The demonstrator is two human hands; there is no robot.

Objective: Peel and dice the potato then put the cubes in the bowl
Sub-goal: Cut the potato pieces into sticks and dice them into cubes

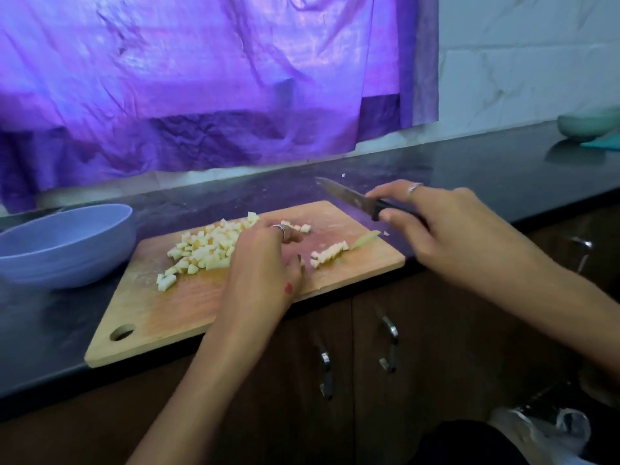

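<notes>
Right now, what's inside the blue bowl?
Nothing shows inside the blue bowl; only part of its inner wall is visible, the bottom is hidden. The potato cubes sit on the cutting board.

Single head cam, close, angled fwd and down over counter edge point(469, 169) twd wall.
</notes>
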